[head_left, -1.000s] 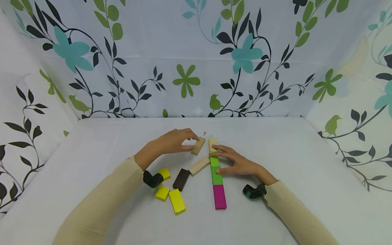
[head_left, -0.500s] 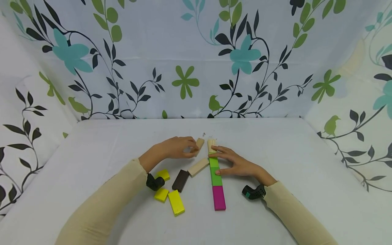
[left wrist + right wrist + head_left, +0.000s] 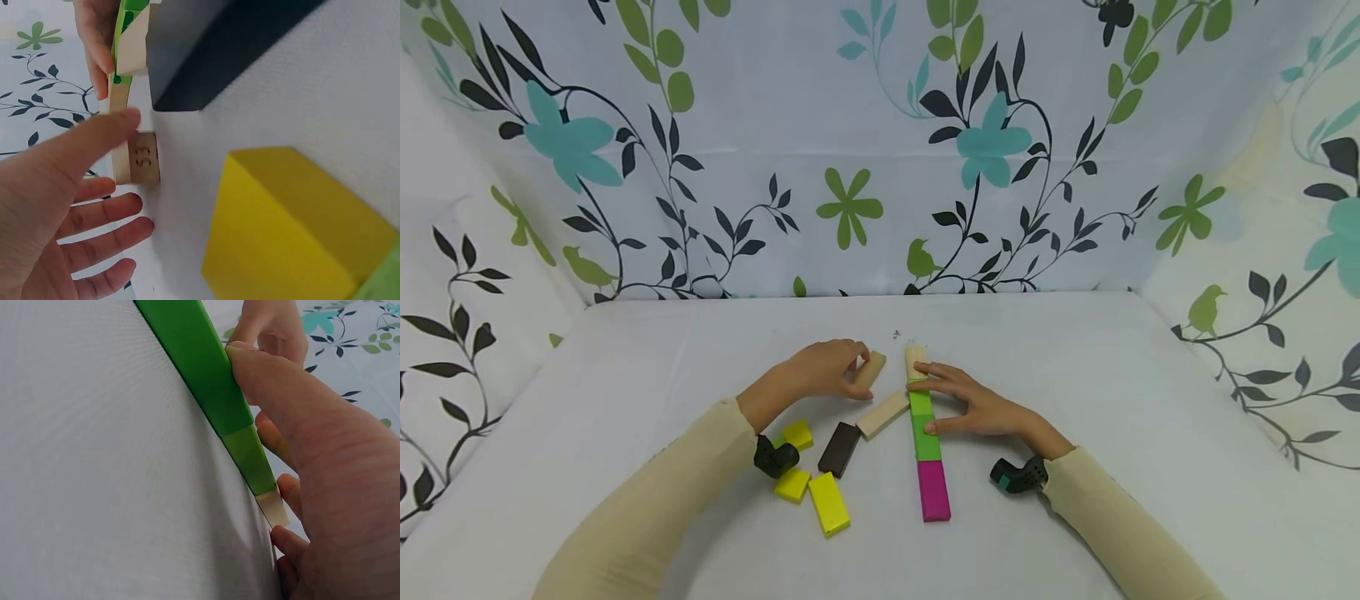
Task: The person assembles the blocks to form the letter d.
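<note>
A row of blocks runs away from me: a magenta block (image 3: 934,492), a green block (image 3: 927,446), a light green block (image 3: 920,403) and a plain wooden block (image 3: 915,357) at the far end. My right hand (image 3: 977,404) lies along the row's right side. Its thumb touches the green block, while its spread fingers rest by the light green and wooden ones. Left of the row, my left hand (image 3: 816,372) pinches a loose wooden block (image 3: 871,371) by thumb and fingers. In the left wrist view, that block bears the number 53.
Another wooden block (image 3: 883,415) lies slanted, its end close to the row. Near it is a dark brown block (image 3: 839,448). Several yellow blocks, one of them longer (image 3: 830,504), lie below the left wrist, with a green piece partly hidden by the wrist camera (image 3: 775,457).
The left hand has closed in on the loose wooden block, which has shifted slightly left and nearer. The right hand stays at the row. The head view has tilted slightly.
</note>
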`<state>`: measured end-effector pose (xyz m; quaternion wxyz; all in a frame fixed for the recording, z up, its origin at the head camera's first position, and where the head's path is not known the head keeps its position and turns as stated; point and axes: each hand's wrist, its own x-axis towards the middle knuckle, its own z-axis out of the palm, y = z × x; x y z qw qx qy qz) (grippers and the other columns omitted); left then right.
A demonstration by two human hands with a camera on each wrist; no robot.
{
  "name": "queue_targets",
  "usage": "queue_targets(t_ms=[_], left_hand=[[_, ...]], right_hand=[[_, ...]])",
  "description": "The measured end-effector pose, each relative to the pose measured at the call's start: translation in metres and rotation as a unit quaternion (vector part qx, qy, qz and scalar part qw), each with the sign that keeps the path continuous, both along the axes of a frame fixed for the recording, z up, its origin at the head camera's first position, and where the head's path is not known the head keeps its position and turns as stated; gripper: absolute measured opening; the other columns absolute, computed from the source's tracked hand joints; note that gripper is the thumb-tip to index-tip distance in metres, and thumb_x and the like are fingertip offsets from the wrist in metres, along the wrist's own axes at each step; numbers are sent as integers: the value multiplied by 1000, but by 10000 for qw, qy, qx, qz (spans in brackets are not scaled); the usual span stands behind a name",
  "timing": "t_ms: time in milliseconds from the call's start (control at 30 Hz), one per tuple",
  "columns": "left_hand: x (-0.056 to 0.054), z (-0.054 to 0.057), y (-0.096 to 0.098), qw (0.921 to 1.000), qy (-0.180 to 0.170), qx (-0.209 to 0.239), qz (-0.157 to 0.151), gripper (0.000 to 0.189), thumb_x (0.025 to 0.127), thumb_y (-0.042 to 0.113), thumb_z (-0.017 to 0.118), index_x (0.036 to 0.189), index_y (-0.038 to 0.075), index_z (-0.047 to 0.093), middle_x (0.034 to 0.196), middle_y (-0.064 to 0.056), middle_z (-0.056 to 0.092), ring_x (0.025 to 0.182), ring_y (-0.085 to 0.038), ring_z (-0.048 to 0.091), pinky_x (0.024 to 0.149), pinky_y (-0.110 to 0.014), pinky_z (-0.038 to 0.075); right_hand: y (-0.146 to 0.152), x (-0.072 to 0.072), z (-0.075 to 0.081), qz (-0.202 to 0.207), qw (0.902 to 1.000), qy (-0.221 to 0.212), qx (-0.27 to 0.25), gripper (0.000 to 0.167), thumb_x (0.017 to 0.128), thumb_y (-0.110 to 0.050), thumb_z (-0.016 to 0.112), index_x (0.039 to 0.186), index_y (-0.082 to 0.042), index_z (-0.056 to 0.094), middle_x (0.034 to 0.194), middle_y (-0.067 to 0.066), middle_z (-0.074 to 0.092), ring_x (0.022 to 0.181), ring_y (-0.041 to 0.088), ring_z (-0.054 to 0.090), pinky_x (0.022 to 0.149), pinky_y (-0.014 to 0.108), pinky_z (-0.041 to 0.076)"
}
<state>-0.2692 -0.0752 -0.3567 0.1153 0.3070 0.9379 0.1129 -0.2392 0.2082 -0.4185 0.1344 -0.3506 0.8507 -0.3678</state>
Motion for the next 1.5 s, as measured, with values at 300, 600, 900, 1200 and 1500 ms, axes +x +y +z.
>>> queue_targets(t_ms=[300,600,900,1200,1500], left_hand=[[3,-2,-7,9990,-109,411,-104,42,87,13,69,125,-3,60,110,-13,63,95,-22,57,87,-36,50],[9,-6,-19,9963,279,689,-442,35,86,9,67,119,-2,63,108,-10,62,95,-21,57,88,-35,49],[23,-1,-27,9930,756,816,-409,33,85,10,69,117,3,65,109,-7,63,100,-21,59,90,-37,50],[39,2,-27,9910,892,901,-433,33,86,13,70,118,7,65,111,-3,64,101,-18,59,92,-39,49],[60,5,-23,9876,929,1003,-772,32,87,15,69,118,10,65,109,1,64,95,-16,57,85,-41,42]], right_hand=[[-1,-1,0,-26,10000,85,33,60,87,-30,72,143,-23,51,161,2,22,148,32,9,111,67,14],[-2,0,-1,-19,10000,62,13,60,87,-31,72,142,-23,51,161,2,22,148,32,9,111,67,14],[-2,1,0,-12,10000,64,-29,59,87,-29,72,142,-22,51,160,4,23,148,34,10,109,70,15],[-1,0,-1,10,10000,71,-69,60,87,-29,73,143,-23,51,160,3,23,148,32,10,110,69,15],[-2,0,0,7,9999,125,-67,60,87,-27,73,142,-22,52,160,3,23,148,31,11,111,67,15]])
